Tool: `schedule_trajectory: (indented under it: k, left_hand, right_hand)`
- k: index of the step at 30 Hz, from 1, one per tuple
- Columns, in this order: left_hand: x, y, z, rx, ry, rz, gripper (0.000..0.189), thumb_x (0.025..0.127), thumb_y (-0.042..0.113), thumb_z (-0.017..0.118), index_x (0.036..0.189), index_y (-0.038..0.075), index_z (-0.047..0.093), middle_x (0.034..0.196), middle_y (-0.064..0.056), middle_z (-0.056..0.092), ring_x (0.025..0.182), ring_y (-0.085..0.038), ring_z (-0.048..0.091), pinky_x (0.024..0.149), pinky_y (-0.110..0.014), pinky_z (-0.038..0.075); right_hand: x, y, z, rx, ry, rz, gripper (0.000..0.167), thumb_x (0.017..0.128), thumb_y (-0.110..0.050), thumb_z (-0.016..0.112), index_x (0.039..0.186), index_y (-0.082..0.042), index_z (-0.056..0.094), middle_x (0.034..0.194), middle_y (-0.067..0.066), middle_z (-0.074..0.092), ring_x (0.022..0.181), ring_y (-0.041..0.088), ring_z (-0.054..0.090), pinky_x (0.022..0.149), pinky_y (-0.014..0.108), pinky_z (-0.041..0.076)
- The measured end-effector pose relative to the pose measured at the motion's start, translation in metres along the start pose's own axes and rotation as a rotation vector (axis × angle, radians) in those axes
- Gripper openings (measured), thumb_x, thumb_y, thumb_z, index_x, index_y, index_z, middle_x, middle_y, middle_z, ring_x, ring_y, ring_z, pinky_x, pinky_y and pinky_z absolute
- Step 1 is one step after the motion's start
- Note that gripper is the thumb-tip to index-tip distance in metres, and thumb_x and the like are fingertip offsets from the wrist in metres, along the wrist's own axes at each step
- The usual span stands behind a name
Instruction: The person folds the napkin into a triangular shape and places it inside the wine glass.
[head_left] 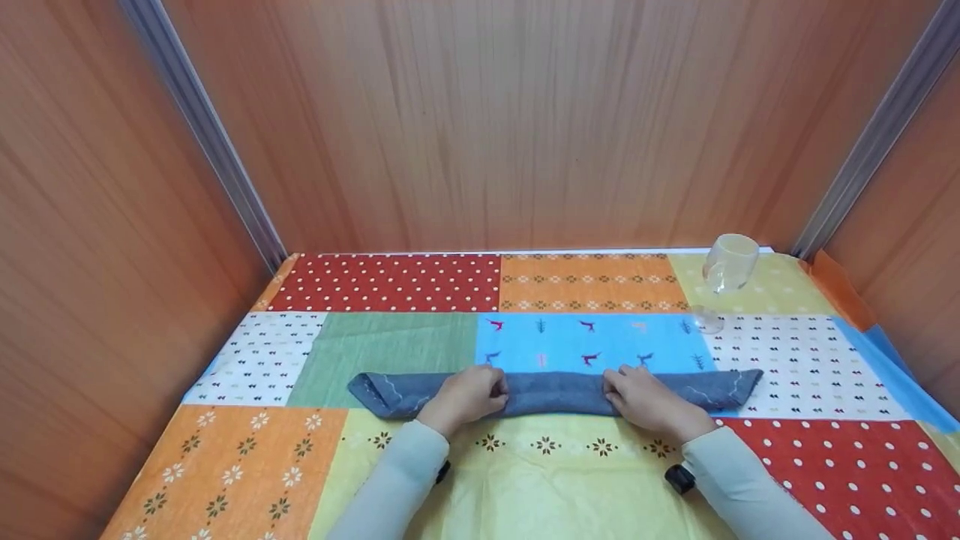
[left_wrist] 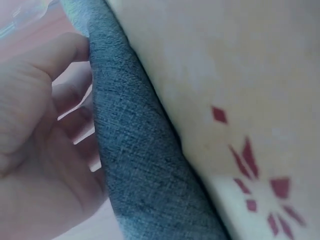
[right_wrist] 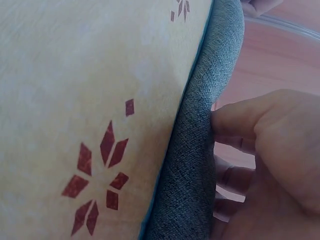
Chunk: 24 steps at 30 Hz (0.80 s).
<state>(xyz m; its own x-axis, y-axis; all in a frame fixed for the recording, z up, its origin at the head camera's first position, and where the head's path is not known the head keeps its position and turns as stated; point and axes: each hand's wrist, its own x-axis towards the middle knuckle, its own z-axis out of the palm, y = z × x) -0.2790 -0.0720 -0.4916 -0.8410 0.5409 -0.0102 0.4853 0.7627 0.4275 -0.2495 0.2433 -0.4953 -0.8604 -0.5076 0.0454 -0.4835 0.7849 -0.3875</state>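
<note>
A grey-blue cloth, folded or rolled into a long narrow strip, lies crosswise on the patterned tablecloth. Its two ends taper to slanted corners with light stitched lines. Left of the strip's middle, my left hand grips it with curled fingers. My right hand holds it the same way, right of the middle. In the left wrist view the thumb presses the edge of the cloth. The right wrist view has the thumb against the cloth too, fingertips partly hidden behind it.
An upright stemmed glass, clear and see-through, stands at the back right, beyond the strip's right end. Wood-grain panels close off the back and both sides. Metal posts stand in the corners.
</note>
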Motion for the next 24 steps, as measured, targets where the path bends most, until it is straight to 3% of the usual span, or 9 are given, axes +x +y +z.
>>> schedule_trajectory:
  k: [6, 9, 13, 15, 19, 21, 24]
  left_hand:
    - [-0.002, 0.006, 0.003, 0.21, 0.15, 0.193, 0.005, 0.088, 0.006, 0.075, 0.084, 0.009, 0.072, 0.082, -0.001, 0.063, 0.078, -0.016, 0.062, 0.068, -0.027, 0.054]
    - [-0.004, 0.011, 0.003, 0.303, 0.179, 0.24, 0.006, 0.089, 0.006, 0.074, 0.084, 0.009, 0.074, 0.082, -0.003, 0.067, 0.077, -0.018, 0.066, 0.066, -0.028, 0.055]
    - [-0.009, 0.013, 0.0, 0.288, 0.135, 0.219, 0.007, 0.09, 0.006, 0.074, 0.084, 0.01, 0.076, 0.081, 0.0, 0.071, 0.073, -0.013, 0.066, 0.064, -0.027, 0.055]
    - [-0.01, 0.013, -0.001, 0.261, 0.108, 0.205, 0.008, 0.09, 0.007, 0.074, 0.083, 0.01, 0.076, 0.081, 0.001, 0.071, 0.069, -0.01, 0.062, 0.064, -0.026, 0.053]
    - [-0.011, 0.01, -0.002, 0.221, 0.086, 0.197, 0.011, 0.092, 0.008, 0.072, 0.082, 0.011, 0.075, 0.078, 0.002, 0.069, 0.065, -0.008, 0.056, 0.062, -0.027, 0.051]
    - [-0.011, 0.008, -0.003, 0.202, 0.085, 0.198, 0.011, 0.092, 0.008, 0.071, 0.081, 0.011, 0.074, 0.077, 0.003, 0.068, 0.066, -0.007, 0.055, 0.062, -0.026, 0.051]
    - [-0.011, 0.006, -0.003, 0.172, 0.074, 0.2, 0.013, 0.092, 0.008, 0.071, 0.08, 0.012, 0.074, 0.075, 0.005, 0.066, 0.066, -0.007, 0.055, 0.062, -0.024, 0.049]
  right_hand:
    - [-0.001, -0.001, 0.0, 0.003, 0.019, 0.006, 0.007, 0.101, -0.007, 0.057, 0.096, -0.012, 0.058, 0.087, -0.002, 0.051, 0.079, 0.018, 0.046, 0.076, 0.047, 0.042]
    - [-0.002, -0.001, 0.002, -0.003, 0.034, -0.001, 0.007, 0.101, -0.007, 0.057, 0.095, -0.012, 0.058, 0.086, -0.002, 0.051, 0.079, 0.018, 0.046, 0.079, 0.049, 0.042]
    - [-0.002, 0.002, 0.005, 0.013, 0.047, 0.0, 0.007, 0.1, -0.007, 0.058, 0.094, -0.012, 0.057, 0.086, -0.003, 0.051, 0.08, 0.019, 0.048, 0.083, 0.052, 0.041]
    - [-0.002, 0.003, 0.005, 0.039, 0.055, 0.009, 0.008, 0.099, -0.007, 0.059, 0.094, -0.013, 0.056, 0.086, -0.003, 0.051, 0.081, 0.019, 0.049, 0.091, 0.057, 0.04]
    - [-0.001, 0.003, 0.006, 0.081, 0.075, 0.023, 0.012, 0.099, -0.006, 0.058, 0.091, -0.013, 0.053, 0.083, -0.003, 0.049, 0.079, 0.018, 0.048, 0.104, 0.066, 0.03]
    - [-0.001, 0.003, 0.007, 0.07, 0.089, 0.026, 0.014, 0.098, -0.005, 0.059, 0.09, -0.014, 0.052, 0.082, -0.004, 0.048, 0.077, 0.017, 0.046, 0.099, 0.061, 0.037]
    - [-0.002, 0.0, 0.009, -0.034, 0.142, -0.021, 0.016, 0.095, -0.004, 0.064, 0.086, -0.014, 0.054, 0.082, -0.003, 0.046, 0.076, 0.017, 0.044, 0.081, 0.045, 0.045]
